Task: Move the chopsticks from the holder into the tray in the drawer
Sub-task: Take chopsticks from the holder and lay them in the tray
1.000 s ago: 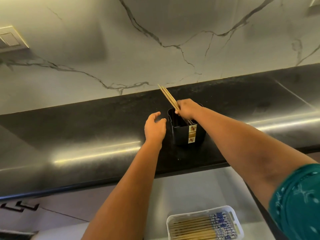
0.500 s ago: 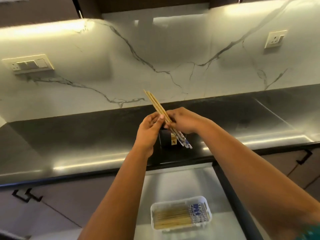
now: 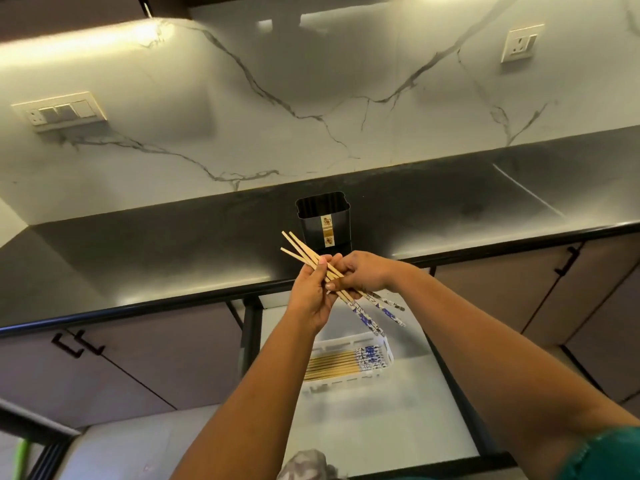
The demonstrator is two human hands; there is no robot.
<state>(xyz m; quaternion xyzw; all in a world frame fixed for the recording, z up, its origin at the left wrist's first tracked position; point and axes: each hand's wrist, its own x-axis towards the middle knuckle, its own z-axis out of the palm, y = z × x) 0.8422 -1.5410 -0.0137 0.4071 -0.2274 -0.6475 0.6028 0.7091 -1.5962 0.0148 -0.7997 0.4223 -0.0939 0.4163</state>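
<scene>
Both hands hold a small bunch of wooden chopsticks [image 3: 302, 251] with blue-and-white patterned ends, slanting from upper left to lower right above the counter's front edge. My left hand [image 3: 311, 296] grips them from below and my right hand [image 3: 363, 275] from the right. The black holder [image 3: 325, 220] stands on the dark counter just behind the hands; its inside looks empty. Below, in the open drawer [image 3: 381, 427], a white tray [image 3: 349, 341] holds several chopsticks lying side by side.
The dark counter [image 3: 156, 258] runs along a marble wall with a switch plate [image 3: 60, 110] and a socket [image 3: 521, 43]. Cabinet doors with black handles [image 3: 78, 342] flank the drawer. The drawer's black frame [image 3: 252, 327] rises at its left.
The bunch of chopsticks came out of the holder and moved toward me, down over the drawer. My left hand joined the grip. The holder now stands uncovered behind the hands.
</scene>
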